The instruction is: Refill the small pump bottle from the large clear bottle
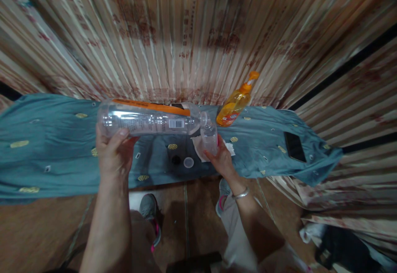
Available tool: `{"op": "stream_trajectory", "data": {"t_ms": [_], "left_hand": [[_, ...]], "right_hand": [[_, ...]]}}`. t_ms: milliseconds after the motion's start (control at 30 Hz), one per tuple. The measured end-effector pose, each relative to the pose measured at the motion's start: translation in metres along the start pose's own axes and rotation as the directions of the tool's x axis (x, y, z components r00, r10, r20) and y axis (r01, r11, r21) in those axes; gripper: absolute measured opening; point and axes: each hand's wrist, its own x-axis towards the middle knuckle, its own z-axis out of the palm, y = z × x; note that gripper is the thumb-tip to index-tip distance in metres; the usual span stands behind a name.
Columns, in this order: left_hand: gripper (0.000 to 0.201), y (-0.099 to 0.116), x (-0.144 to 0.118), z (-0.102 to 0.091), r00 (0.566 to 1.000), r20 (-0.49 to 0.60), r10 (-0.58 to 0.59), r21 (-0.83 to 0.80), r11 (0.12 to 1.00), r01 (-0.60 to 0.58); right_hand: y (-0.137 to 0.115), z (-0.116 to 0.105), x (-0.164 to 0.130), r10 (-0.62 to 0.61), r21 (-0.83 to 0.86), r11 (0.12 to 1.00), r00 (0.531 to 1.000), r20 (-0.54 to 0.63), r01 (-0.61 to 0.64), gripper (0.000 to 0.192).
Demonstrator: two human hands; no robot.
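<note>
L hand [114, 153] fingers clamped on big clear plastic bottle [149, 118], tipped level; R hand [221, 159] fingers clamped round small clear bottle [209, 134]. Both prob light, thin-walled, slippery; grip mid-body.

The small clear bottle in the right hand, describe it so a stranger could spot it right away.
Start at the blue-green cloth over the table. Near its middle, the right hand holds the small clear bottle upright above a white tissue. Unlike the big clear bottle tipped sideways at its mouth and the orange pump bottle behind, it is short and unlabelled.
</note>
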Motion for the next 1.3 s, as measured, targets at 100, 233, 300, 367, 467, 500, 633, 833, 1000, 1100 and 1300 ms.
{"op": "stream_trajectory", "data": {"t_ms": [100, 233, 300, 367, 467, 500, 633, 833, 1000, 1100, 1300], "left_hand": [[0.054, -0.0015, 0.0016, -0.0025, 1.0, -0.001, 0.002, 0.006, 1.0, -0.002], [0.052, -0.0022, 0.0019, -0.0022, 1.0, 0.011, 0.006, 0.007, 1.0, -0.006], [0.049, -0.0021, 0.0015, -0.0009, 1.0, -0.001, 0.01, -0.002, 1.0, -0.01], [0.048, -0.0018, 0.0012, 0.0, 1.0, -0.015, 0.014, -0.015, 1.0, -0.014], [0.047, -0.0013, 0.0012, 0.0001, 1.0, -0.016, 0.01, -0.023, 1.0, -0.011], [0.047, -0.0012, 0.0013, -0.0002, 1.0, -0.01, 0.006, -0.02, 1.0, -0.006], [0.047, -0.0017, 0.0022, -0.0029, 1.0, 0.014, 0.012, 0.007, 1.0, -0.012], [0.049, -0.0024, 0.0024, -0.0044, 1.0, 0.004, 0.01, 0.02, 1.0, -0.01], [0.046, 0.0002, 0.0006, 0.0004, 1.0, -0.02, -0.009, -0.004, 1.0, 0.009], [0.045, 0.0007, 0.0, 0.0027, 1.0, -0.03, -0.008, -0.007, 1.0, 0.008], [0.045, 0.0017, -0.0016, 0.0046, 0.999, -0.037, -0.005, -0.013, 1.0, 0.004]], "right_hand": [[0.0013, 0.0006, 0.0001, -0.016, 0.007, 1.0, 1.0, 0.001, 0.016, 0.086], [0.004, 0.0013, 0.0, -0.022, -0.001, 1.0, 1.0, -0.016, 0.022, 0.086], [0.0045, 0.0013, -0.0002, -0.024, 0.001, 1.0, 1.0, -0.014, 0.024, 0.087], [0.004, 0.0011, -0.0003, -0.012, 0.003, 1.0, 1.0, -0.008, 0.012, 0.087], [0.0023, 0.0002, 0.0002, 0.012, 0.008, 1.0, 1.0, 0.003, -0.012, 0.088], [0.0018, -0.0002, 0.0005, 0.016, 0.012, 1.0, 1.0, 0.006, -0.016, 0.088], [0.0011, -0.0007, 0.001, 0.014, 0.028, 0.999, 1.0, 0.019, -0.015, 0.088], [0.0022, 0.0004, 0.0004, 0.004, 0.026, 1.0, 1.0, -0.003, -0.004, 0.086], [0.0018, -0.0005, 0.0007, 0.001, 0.013, 1.0, 1.0, 0.013, -0.001, 0.087], [0.0019, 0.0002, 0.0006, 0.002, 0.011, 1.0, 1.0, 0.01, -0.002, 0.086], [0.0032, 0.0014, 0.0006, -0.03, -0.009, 1.0, 1.0, -0.006, 0.03, 0.085]]}}
